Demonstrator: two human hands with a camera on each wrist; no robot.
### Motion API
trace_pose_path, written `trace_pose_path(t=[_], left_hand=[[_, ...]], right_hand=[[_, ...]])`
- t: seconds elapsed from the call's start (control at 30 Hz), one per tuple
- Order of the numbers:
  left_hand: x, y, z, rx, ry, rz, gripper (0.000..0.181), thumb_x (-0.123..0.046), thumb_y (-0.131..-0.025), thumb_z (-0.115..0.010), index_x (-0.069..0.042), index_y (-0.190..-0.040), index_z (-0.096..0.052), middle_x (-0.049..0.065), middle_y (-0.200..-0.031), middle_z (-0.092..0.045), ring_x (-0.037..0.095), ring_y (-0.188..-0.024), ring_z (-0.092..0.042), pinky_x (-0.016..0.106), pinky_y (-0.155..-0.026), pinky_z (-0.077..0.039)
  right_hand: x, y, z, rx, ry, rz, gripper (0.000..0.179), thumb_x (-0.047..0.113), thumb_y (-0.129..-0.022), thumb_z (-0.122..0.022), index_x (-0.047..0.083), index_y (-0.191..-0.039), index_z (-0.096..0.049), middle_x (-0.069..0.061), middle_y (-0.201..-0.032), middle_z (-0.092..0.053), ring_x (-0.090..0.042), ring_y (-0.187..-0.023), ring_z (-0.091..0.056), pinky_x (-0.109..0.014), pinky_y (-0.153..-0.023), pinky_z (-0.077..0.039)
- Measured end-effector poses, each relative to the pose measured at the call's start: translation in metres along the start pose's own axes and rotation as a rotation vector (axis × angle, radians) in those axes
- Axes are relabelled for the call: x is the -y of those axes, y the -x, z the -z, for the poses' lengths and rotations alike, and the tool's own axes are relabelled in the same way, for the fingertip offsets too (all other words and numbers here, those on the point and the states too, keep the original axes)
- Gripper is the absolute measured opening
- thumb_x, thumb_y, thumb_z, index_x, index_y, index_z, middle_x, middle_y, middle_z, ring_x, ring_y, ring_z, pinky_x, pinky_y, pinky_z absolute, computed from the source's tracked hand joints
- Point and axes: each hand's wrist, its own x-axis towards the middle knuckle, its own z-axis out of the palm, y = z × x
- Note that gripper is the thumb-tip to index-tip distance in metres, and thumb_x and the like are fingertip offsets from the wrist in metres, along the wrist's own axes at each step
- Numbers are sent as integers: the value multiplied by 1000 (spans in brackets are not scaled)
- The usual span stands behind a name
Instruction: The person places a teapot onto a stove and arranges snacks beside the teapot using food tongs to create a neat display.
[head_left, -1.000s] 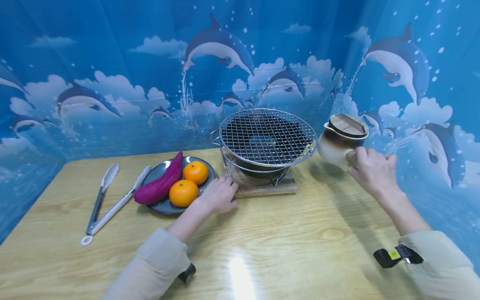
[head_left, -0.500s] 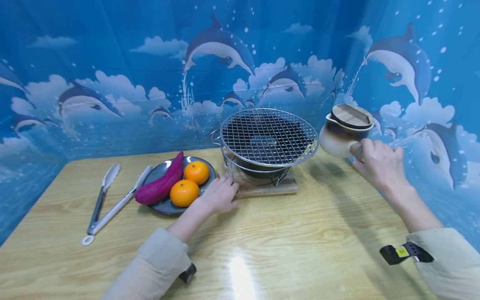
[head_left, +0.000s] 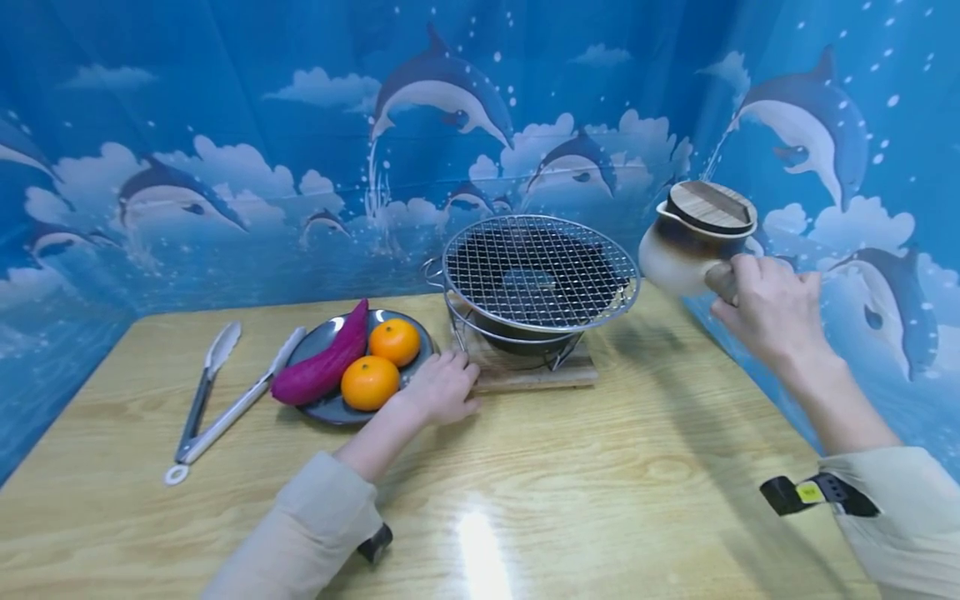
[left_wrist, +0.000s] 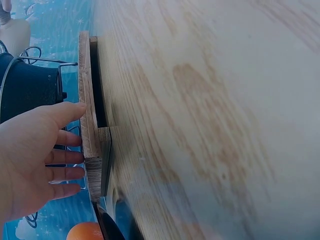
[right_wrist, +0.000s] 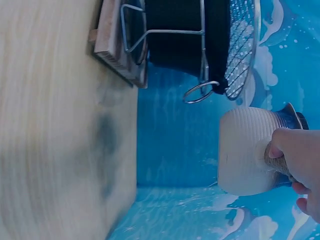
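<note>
My right hand (head_left: 780, 312) grips the side handle of a cream and brown teapot (head_left: 678, 254) with a wooden lid (head_left: 712, 206). The teapot hangs in the air to the right of the grill, about level with its mesh; in the right wrist view the pot (right_wrist: 247, 150) is well off the table. My left hand (head_left: 444, 387) touches the edge of the wooden board (head_left: 525, 379) under the grill, its fingers fairly straight along the board (left_wrist: 89, 115) in the left wrist view. On that board stands a black tabletop grill (left_wrist: 30, 85) in a wire frame, with a round wire mesh (head_left: 540, 271) on top.
Left of the grill, a dark plate (head_left: 330, 410) bears a purple sweet potato (head_left: 322, 362) and two oranges (head_left: 370, 383). Metal tongs (head_left: 225, 425) lie spread on the table (head_left: 585, 500) farther left. A blue dolphin-print curtain (head_left: 300, 150) stands behind and to the right.
My right hand has lifted the teapot higher and slightly to the right. The left hand stays at the board.
</note>
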Motion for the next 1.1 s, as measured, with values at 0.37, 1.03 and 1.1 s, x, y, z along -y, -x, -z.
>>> trace_pose_path(t=[0.37, 1.03, 1.1], left_hand=[[0, 0, 0, -10, -13, -5, 40, -38, -87, -61, -4, -106, -59, 14, -105, -54, 30, -100, -49, 43, -85, -41], [0, 0, -1, -27, -34, -21, 41, -40, -85, -62, -4, -105, -58, 14, -105, -54, 30, -102, -49, 43, -85, -41], [-1, 1, -1, -26, -33, -19, 41, -40, -85, -62, -4, -105, -58, 14, -105, -54, 30, -101, -49, 43, -85, -41]], right_hand=[[9, -16, 12, -20, 5, 32, 25, 9, -71, -61, -2, -88, -46, -22, -74, -50, -43, -62, -47, -53, -57, -28], [25, -38, 21, 6, -2, 72, 30, 8, -72, -67, -4, -94, -49, -24, -80, -54, -41, -69, -50, -54, -60, -31], [28, -41, 22, 15, -5, 75, 30, 8, -72, -67, -4, -94, -49, -25, -81, -53, -41, -70, -50, -54, -60, -31]])
